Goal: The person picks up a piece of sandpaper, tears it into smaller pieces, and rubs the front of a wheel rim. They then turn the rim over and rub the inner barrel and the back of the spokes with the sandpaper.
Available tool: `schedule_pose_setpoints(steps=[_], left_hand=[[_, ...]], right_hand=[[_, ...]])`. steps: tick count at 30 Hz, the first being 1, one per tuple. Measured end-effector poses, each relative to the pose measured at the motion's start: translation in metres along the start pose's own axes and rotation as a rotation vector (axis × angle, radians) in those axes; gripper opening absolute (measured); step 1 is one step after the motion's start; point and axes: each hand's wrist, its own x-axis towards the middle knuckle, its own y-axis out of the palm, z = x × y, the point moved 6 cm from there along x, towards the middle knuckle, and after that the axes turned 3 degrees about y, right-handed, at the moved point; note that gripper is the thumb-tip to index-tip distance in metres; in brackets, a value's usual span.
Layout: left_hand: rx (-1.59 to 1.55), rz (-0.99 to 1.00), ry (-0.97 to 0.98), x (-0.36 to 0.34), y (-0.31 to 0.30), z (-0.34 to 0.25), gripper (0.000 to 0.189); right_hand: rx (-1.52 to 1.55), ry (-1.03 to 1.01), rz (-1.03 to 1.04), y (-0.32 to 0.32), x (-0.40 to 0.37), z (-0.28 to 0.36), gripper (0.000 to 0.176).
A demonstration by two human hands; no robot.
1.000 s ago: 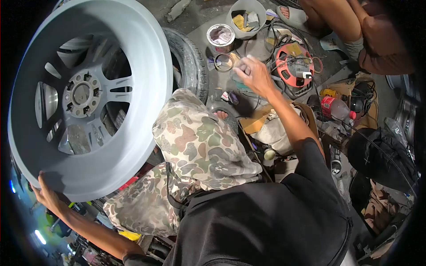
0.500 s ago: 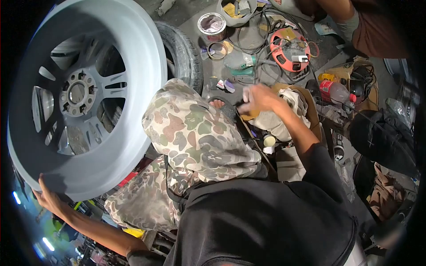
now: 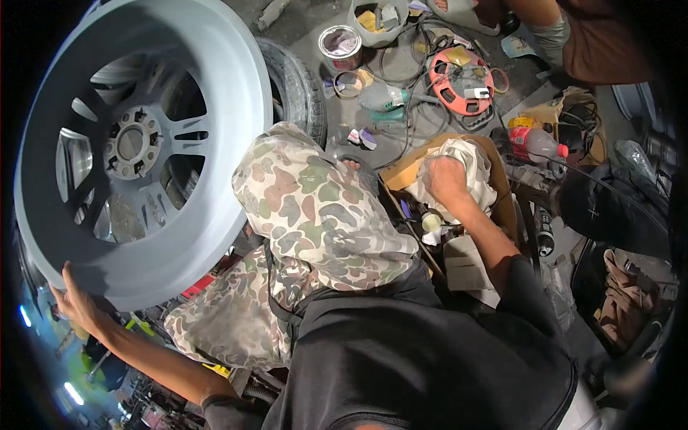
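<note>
Grey wheel [image 3: 247,107], pinched by my left hand [image 3: 77,309]; my right hand [image 3: 446,180] curls on white cloth [image 3: 479,172], grip hidden; bottle's red label [image 3: 520,139], words too tiny.

Grey floor [image 3: 398,147]: open paint can [image 3: 340,44], tape ring [image 3: 348,84], red cable reel [image 3: 461,80], tyre [image 3: 304,89], open cardboard box [image 3: 507,193].

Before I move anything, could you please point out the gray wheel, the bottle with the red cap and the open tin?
Gray wheel [image 3: 233,143]: head view, broad rim.
Bottle with the red cap [image 3: 542,145]: head view, clear body.
Open tin [image 3: 347,63]: head view, outer wall.
</note>
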Motion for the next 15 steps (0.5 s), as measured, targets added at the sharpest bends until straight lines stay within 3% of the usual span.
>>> schedule_pose_setpoints(steps=[5,7,9,13,15], left_hand=[[-0.087,-0.092,-0.131,-0.01,0.009,-0.021,0.045],[-0.137,-0.078,-0.124,-0.015,0.013,-0.034,0.039],[-0.08,-0.071,-0.074,-0.016,0.013,-0.041,0.038],[-0.094,-0.107,-0.094,-0.029,0.018,-0.065,0.038],[-0.09,-0.116,-0.088,-0.03,0.017,-0.066,0.038]], right_hand=[[0.296,0.075,0.064,-0.047,0.039,0.01,0.024],[0.34,0.038,0.031,-0.052,0.062,0.028,0.024],[0.403,-0.125,-0.081,-0.049,0.083,0.056,0.022],[0.141,-0.138,0.063,0.025,0.13,0.101,0.014],[0.094,-0.238,0.013,0.058,0.14,0.114,0.011]])
